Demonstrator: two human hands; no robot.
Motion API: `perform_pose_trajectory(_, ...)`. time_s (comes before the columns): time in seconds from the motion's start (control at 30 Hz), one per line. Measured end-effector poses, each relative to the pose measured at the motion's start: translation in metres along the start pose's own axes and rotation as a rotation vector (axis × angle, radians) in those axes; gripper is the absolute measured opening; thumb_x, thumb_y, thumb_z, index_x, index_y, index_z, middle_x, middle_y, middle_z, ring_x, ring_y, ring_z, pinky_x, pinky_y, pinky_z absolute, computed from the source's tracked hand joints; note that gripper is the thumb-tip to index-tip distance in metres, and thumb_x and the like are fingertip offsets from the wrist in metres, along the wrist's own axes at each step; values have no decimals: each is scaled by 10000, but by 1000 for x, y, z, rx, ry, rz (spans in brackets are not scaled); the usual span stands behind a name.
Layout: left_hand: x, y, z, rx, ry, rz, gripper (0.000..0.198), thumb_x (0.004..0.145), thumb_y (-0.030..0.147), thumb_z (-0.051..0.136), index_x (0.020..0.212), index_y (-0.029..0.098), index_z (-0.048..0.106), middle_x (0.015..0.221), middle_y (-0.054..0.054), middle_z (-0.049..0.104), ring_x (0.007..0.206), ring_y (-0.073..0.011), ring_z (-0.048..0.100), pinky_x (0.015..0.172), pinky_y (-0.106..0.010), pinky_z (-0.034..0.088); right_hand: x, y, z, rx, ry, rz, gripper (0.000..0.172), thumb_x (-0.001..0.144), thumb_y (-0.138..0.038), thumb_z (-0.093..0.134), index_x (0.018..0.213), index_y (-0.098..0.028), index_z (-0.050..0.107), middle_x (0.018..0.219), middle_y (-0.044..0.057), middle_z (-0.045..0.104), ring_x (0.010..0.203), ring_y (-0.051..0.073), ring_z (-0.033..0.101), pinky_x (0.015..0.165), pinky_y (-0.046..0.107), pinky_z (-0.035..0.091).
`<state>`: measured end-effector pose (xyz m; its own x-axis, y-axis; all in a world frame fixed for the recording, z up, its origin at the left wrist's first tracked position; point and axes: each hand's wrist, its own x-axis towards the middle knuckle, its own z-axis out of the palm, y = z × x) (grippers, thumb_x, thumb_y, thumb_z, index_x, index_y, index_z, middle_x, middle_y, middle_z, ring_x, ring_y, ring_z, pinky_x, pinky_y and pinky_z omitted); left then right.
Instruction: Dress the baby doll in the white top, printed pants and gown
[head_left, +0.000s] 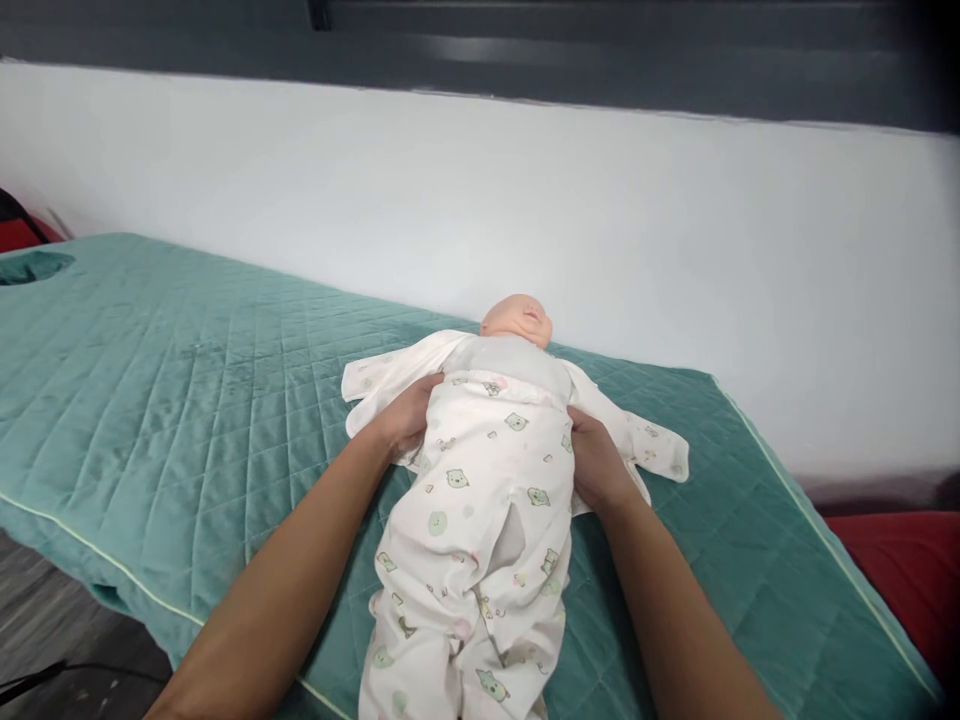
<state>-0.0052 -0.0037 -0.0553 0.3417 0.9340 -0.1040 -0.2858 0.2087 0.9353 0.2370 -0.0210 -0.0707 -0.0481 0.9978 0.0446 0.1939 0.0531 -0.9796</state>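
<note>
A baby doll point(517, 320) lies on its back on a green quilted cover, head toward the wall. White baby pants point(480, 480) with green animal prints reach up over its belly. Its white jacket point(652, 445) is spread open beneath, with both sleeves out to the sides. My left hand point(409, 415) grips the waistband at the left side of the doll, thumb on top. At the opposite side my right hand point(596, 455) is closed on the pants' edge, its fingers partly hidden behind the cloth.
The green quilted cover point(187, 400) drapes over a bed that has a hole near its far left end. Behind it rises a white wall point(375, 190) with a dark ledge above. Something red point(907, 570) stands past the right edge. A black cable point(97, 668) lies on the floor.
</note>
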Motion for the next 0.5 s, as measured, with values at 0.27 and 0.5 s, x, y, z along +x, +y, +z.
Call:
perform_pose_trajectory(0.27, 0, -5, -1, 74, 7, 85, 426, 791, 488, 671, 1061, 161, 698, 946, -101, 744, 974, -289, 668, 883, -414, 515, 3, 6, 3, -138, 138, -44, 312, 717, -351, 644, 980, -220, 750, 905, 47, 766, 953, 312, 632, 814, 395, 521)
perform_pose_trajectory(0.5, 2, -7, -7, 465, 119, 370, 249, 742, 267, 689, 980, 201, 723, 1127, -75, 710, 1150, -311, 594, 1082, -384, 386, 8, 11, -7, -288, 153, -34, 306, 719, -316, 576, 959, -211, 733, 875, 31, 758, 893, 277, 621, 794, 366, 502)
